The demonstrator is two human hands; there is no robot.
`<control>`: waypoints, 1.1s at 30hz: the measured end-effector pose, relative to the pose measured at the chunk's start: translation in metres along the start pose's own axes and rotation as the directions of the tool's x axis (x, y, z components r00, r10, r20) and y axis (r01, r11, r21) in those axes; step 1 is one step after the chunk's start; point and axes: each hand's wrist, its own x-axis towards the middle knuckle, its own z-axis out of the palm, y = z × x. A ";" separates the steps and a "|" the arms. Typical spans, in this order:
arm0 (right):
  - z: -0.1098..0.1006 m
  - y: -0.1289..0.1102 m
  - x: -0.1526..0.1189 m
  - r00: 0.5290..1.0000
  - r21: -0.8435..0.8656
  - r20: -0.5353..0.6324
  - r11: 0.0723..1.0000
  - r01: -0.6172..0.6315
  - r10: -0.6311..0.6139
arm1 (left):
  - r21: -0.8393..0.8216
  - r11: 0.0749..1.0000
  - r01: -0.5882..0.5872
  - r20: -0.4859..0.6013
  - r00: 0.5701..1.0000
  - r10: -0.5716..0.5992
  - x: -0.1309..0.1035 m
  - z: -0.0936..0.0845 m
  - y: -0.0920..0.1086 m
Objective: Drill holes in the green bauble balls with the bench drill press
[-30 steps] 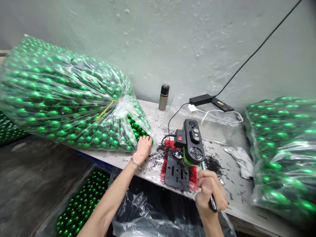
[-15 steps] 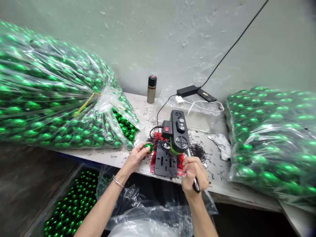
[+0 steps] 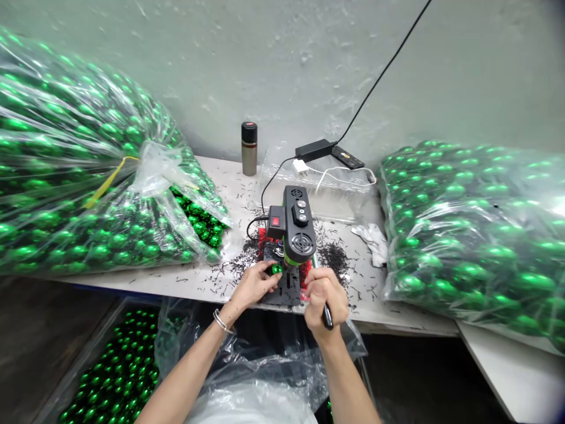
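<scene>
A small bench drill press [image 3: 299,227] with a black head and a slotted black base plate [image 3: 289,287] stands on the worktable. My left hand [image 3: 255,285] pinches a shiny green ball [image 3: 276,268] between thumb and fingers, over the base plate and just left of the drill head. The drill bit is hidden behind the head. Wrapped around the black-gripped feed lever [image 3: 327,318] on the machine's right side is my right hand [image 3: 325,296]. Red material [image 3: 305,275] shows beneath the base.
Big clear bags of green balls [image 3: 88,194] [image 3: 477,235] lie left and right. Black shavings [image 3: 332,262] litter the table. Behind are a bottle [image 3: 249,150], a power adapter [image 3: 314,149], a white cable and a white glove [image 3: 373,242]. More balls [image 3: 117,365] fill a lined container below.
My left hand has carried the green ball rightward, from beside the machine to over its base plate. My right hand still grips the lever. The whole view has shifted.
</scene>
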 end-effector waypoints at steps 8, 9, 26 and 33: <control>-0.001 0.001 -0.003 1.000 0.008 0.001 1.000 0.010 -0.010 | 0.506 0.793 -0.338 0.013 0.923 0.385 0.002 0.011 -0.001; -0.002 0.001 -0.002 1.000 0.003 0.009 1.000 0.008 -0.008 | 0.527 0.775 -0.348 0.010 0.915 0.404 0.001 0.013 -0.003; 0.019 0.035 -0.052 0.989 -0.043 -0.126 0.997 0.070 -0.075 | 0.484 0.777 -0.403 0.036 0.896 0.443 -0.002 0.015 -0.014; 0.021 0.040 -0.056 0.993 -0.031 -0.073 0.996 0.087 -0.089 | 0.446 0.781 -0.437 0.025 0.878 0.478 0.000 0.014 -0.016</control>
